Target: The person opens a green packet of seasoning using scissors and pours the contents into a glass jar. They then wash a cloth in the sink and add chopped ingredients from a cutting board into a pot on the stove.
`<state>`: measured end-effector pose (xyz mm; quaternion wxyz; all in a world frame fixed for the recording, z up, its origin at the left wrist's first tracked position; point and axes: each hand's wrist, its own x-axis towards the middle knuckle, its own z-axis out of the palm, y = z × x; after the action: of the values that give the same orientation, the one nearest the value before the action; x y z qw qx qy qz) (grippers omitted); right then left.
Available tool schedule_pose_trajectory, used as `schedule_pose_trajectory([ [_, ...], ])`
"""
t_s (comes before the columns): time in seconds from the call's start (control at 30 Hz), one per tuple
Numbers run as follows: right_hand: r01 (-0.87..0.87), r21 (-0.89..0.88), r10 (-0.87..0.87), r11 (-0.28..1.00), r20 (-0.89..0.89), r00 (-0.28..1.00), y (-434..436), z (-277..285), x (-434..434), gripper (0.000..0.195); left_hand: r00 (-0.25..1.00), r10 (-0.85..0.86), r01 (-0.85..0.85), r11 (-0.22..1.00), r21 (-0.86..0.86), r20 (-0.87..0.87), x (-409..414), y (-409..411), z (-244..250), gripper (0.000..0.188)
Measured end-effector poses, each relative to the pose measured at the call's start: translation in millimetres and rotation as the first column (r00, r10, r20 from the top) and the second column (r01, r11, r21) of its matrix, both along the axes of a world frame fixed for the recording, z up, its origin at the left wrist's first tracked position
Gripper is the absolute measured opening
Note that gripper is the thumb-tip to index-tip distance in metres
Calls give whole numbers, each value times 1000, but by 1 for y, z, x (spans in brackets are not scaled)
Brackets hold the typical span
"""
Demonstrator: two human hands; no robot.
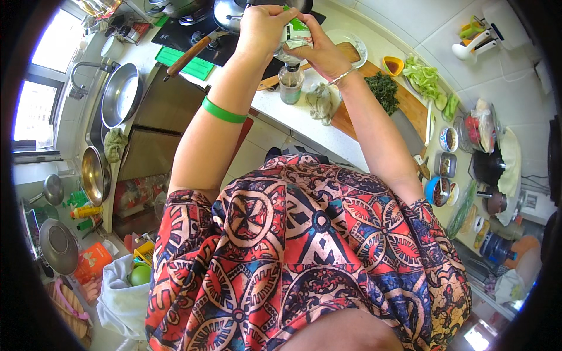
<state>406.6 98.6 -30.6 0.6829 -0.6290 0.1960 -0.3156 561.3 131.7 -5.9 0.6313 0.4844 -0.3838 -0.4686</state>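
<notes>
Both my hands hold a green and white plastic packet (297,33) above the edge of the black cooktop (228,49). My left hand (263,26) pinches its top edge with thumb and fingers. Around its right side and lower part, my right hand (322,50) is closed. Just below the packet stands a glass jar with a dark top (291,83). A crumpled cloth (322,103) lies to the right of the jar. Behind my hands, a wok with a wooden handle (189,57) sits on the cooktop, partly hidden.
Chopped dark greens (383,92) and a cleaver (406,131) lie on a wooden cutting board (344,120). Beyond are a yellow bowl of sauce (392,66), sliced lettuce (421,77) and several small bowls. A green tray (184,62) lies before the cooktop; a steel pan (122,95) rests near the sink.
</notes>
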Motion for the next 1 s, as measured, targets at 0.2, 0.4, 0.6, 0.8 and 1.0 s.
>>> schedule_pose_trajectory([
  [0.2,20,-85,-18,996,16,1000,-1,-2,2,66,998,9,-9,1000,5,62,1,0,4,23],
  [0.4,8,-80,-6,997,32,999,-1,1,4,65,1000,-5,6,1000,-21,22,2,1,6,23],
  [0.6,19,-93,-16,995,35,999,-1,4,5,63,999,20,-19,999,-31,36,-2,3,14,23],
  [0.8,61,-166,-63,984,-4,998,4,12,6,60,996,40,-38,999,-34,75,0,4,13,23],
  [1.0,68,-143,-66,987,21,998,5,11,7,57,996,36,-33,999,-39,87,-3,7,18,23],
])
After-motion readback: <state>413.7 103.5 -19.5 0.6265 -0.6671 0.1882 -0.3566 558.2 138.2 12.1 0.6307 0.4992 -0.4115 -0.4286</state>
